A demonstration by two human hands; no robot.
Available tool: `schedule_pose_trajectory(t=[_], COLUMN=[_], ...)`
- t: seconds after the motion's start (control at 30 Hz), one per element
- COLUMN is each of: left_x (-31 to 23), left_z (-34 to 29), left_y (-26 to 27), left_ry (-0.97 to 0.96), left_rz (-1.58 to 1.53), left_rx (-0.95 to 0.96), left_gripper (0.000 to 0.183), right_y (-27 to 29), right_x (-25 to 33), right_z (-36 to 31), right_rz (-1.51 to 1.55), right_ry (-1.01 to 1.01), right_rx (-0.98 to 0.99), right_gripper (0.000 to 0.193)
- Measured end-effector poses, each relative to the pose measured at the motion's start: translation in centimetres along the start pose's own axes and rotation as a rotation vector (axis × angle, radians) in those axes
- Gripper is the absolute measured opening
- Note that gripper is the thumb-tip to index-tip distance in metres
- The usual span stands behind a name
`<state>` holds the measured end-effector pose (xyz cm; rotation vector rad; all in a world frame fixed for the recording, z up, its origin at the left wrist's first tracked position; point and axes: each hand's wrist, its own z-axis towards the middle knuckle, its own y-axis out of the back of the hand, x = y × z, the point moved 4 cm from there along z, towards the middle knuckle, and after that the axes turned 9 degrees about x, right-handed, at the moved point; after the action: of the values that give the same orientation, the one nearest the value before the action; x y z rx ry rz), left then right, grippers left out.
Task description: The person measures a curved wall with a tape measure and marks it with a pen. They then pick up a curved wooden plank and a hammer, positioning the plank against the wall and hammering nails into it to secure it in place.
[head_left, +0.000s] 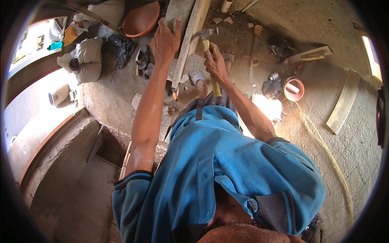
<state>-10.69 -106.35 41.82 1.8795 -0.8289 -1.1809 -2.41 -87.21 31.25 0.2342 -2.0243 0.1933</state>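
My right hand (pixel 215 64) is closed around a claw hammer (pixel 206 35) with a yellow handle. The hammer's metal head points up beside a long wooden plank (pixel 189 47), and its handle runs down below my fist. My left hand (pixel 166 43) is raised on the other side of the plank, its fingers apart and nothing visible in it. Its fingertips overlap the edge of a grey board (pixel 177 11); whether they touch it I cannot tell.
A reddish basin (pixel 141 19) and a black plastic bag (pixel 120 49) are at the far left, near pale sacks (pixel 87 56). On the right are a reddish bucket (pixel 293 88), a yellow rope (pixel 324 141) and a loose plank (pixel 344 101). Rubble lies around my sandals (pixel 197 76).
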Motion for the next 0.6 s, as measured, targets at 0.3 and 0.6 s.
schedule_pose_trajectory(t=[0.3, 0.6], left_x=[0.0, 0.2], left_z=[0.1, 0.1], left_y=[-0.1, -0.2], left_ry=[-0.195, -0.205], left_rz=[0.037, 0.003], left_rx=[-0.146, -0.089], left_gripper=[0.092, 0.096], right_y=[2.1, 4.4], right_x=[3.9, 4.8], right_z=[0.8, 3.0], right_rz=[-0.422, -0.494], right_ry=[0.049, 0.028], right_rx=[0.098, 0.284], right_gripper=[0.045, 0.044])
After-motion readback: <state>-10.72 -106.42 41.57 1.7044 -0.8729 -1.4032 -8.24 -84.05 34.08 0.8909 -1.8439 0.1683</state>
